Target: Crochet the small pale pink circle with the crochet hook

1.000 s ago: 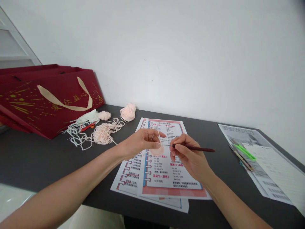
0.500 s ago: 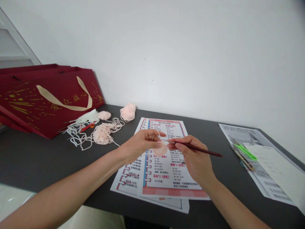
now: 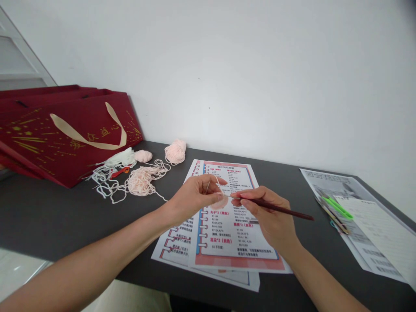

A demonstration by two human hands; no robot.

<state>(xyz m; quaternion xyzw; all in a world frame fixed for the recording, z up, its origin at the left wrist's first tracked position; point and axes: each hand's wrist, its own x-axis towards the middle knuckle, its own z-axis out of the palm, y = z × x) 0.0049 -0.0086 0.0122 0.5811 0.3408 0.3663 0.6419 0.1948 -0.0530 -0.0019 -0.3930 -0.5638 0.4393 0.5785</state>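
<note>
Pinched in my left hand (image 3: 203, 193) is a small pale pink crochet piece (image 3: 221, 203), partly covered by the fingers, with a strand of yarn running over them. My right hand (image 3: 268, 212) grips a crochet hook (image 3: 289, 210) by its dark reddish-brown handle, pen-like. The thin metal end points left at the top of the crochet piece; its very tip is too small to make out. Beneath both hands lie printed pattern sheets (image 3: 240, 262). A loose heap of pale pink yarn (image 3: 139, 181) sits to the left, a strand trailing from it towards my left hand.
Dark red gift bags (image 3: 65, 143) lean at the back left. Beside them are white yarn (image 3: 120, 159), a small pink piece (image 3: 143, 156), a red tool (image 3: 120, 172) and a pink yarn ball (image 3: 175, 151). At right, a green-handled tool (image 3: 338, 207) rests on papers (image 3: 380, 229).
My right hand and the hook have shifted slightly right and down, away from my left hand. My left hand keeps its pinch on the crochet piece and has barely moved.
</note>
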